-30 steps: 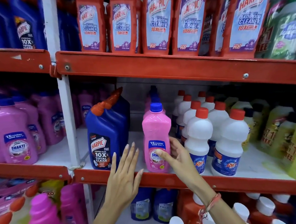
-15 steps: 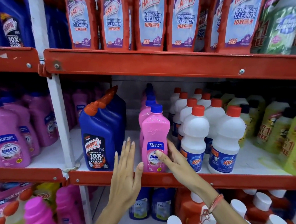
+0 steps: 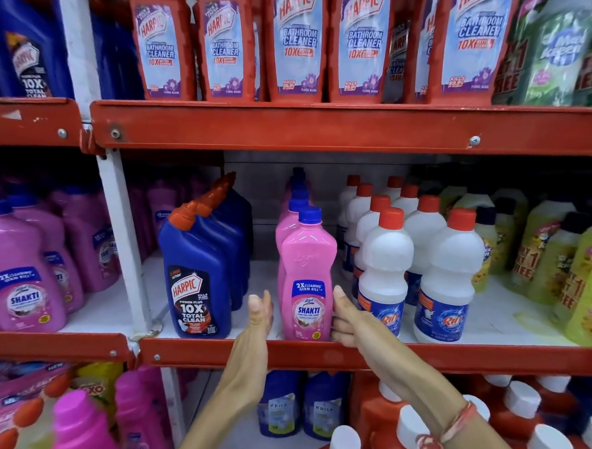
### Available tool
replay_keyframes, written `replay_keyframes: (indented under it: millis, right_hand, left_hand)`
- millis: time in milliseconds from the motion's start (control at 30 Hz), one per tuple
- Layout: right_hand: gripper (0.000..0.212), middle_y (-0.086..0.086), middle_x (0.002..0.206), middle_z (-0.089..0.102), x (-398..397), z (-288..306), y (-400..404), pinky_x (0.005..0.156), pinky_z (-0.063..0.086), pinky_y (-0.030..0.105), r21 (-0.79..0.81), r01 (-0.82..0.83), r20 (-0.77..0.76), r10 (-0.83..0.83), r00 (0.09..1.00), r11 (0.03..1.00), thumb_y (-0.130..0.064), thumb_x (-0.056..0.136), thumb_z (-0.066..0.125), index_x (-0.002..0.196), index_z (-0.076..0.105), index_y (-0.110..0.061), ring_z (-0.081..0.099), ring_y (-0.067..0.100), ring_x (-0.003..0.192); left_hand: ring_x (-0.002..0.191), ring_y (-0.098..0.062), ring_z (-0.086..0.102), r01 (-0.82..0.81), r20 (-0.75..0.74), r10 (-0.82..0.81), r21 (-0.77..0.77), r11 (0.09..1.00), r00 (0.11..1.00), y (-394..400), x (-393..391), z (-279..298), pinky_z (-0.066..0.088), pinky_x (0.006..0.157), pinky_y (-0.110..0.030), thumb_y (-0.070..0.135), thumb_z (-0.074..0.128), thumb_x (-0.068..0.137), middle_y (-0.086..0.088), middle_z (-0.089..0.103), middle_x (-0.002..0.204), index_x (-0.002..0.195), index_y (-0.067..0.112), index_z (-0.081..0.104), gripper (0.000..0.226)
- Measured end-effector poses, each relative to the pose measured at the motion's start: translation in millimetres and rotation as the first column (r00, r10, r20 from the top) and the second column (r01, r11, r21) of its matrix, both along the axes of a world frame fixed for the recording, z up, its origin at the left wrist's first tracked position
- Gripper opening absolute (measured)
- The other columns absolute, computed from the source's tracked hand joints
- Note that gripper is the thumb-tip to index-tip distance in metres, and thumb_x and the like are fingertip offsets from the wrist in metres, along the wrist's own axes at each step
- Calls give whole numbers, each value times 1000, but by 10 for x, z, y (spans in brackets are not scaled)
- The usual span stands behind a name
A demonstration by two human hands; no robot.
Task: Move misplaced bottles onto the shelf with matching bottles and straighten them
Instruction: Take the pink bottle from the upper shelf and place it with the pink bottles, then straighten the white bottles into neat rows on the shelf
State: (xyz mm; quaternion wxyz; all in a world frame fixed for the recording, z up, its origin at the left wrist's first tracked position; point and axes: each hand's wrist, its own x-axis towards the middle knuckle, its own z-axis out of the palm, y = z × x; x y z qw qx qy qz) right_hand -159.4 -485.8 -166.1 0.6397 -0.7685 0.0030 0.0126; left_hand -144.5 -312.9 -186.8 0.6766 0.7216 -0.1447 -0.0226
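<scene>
A pink Shakti bottle (image 3: 307, 275) with a blue cap stands upright at the front edge of the middle shelf (image 3: 329, 354), heading a row of like pink bottles. My right hand (image 3: 346, 319) grips its lower right side, thumb on the label's edge. My left hand (image 3: 258, 317) is held edge-on just left of the bottle, fingers together and straight; I cannot tell whether it touches. A group of larger pink Shakti bottles (image 3: 20, 283) fills the neighbouring bay on the left.
Blue Harpic bottles (image 3: 196, 274) stand left of the pink row, white Rin bottles (image 3: 386, 271) right of it, yellow-green bottles (image 3: 564, 265) further right. Red Harpic pouches (image 3: 298, 42) line the shelf above. A white upright post (image 3: 124, 240) divides the bays. Assorted bottles fill the bottom shelf.
My left hand rose from below the shelf edge to beside the pink bottle. My right hand's grip dropped lower on the bottle. The camera moved closer.
</scene>
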Motion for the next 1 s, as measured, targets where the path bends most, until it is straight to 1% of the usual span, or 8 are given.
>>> replay_keyframes:
  millis: [100,167,267,400,700,767,900,1000]
  right_hand:
    - [37,-17,95,69,-25,0,12,97,47,20,9,9,-6,-9,1000,1000,-58,91,36,105,59,-32,66,2,97]
    - [34,-20,92,69,-63,18,27,94,47,18,-4,22,-5,-22,1000,1000,-59,91,37,97,62,-35,66,4,100]
    - [29,-25,87,68,-142,74,18,99,41,24,-22,58,9,-58,998,998,-59,91,41,89,64,-41,62,5,106]
    - [23,-14,110,64,-232,158,-116,104,45,33,-34,140,66,-138,988,990,-54,92,46,101,60,-38,61,5,103]
    - [34,-3,89,79,-704,250,-857,75,55,23,6,390,208,-383,900,921,-35,97,49,89,77,-17,74,7,86]
    - [37,1,91,79,-769,246,-1041,79,57,32,41,454,206,-452,868,890,-37,97,49,91,76,-13,75,14,88]
    - [38,13,88,75,-779,204,-1340,85,56,43,172,531,213,-558,802,829,-32,98,50,89,70,-1,72,30,90]
    - [28,10,92,69,-706,166,-1461,88,54,40,230,554,200,-596,778,800,-34,97,51,91,63,-9,67,30,99]
  left_hand:
    - [146,-6,24,-34,30,33,24,999,999,-2,-33,-12,9,110,-24,92,5,60,13,25,159,151,36,23,109]
    - [137,9,28,-73,114,71,8,997,991,8,-75,-11,12,110,-13,104,9,50,25,31,150,146,43,30,116]
    - [120,31,31,-193,369,178,3,981,912,-26,-184,57,22,102,-3,90,13,72,41,39,132,139,42,42,87]
    - [120,10,49,-315,536,313,-90,945,784,-179,-240,153,33,93,-1,55,23,94,24,57,123,129,26,57,57]
    - [111,4,60,-18,348,40,-66,998,937,-995,-470,56,43,88,-6,55,31,95,17,69,113,119,35,59,42]
    - [114,8,57,24,309,-17,-19,1000,951,-1180,-520,45,38,90,-2,54,29,97,18,67,119,123,37,57,41]
    - [130,13,37,103,227,-116,65,993,967,-1524,-581,76,19,86,13,61,24,86,23,43,144,144,30,41,68]
    - [131,14,22,132,184,-136,35,991,973,-1709,-597,100,13,100,2,63,21,80,27,26,143,150,30,28,77]
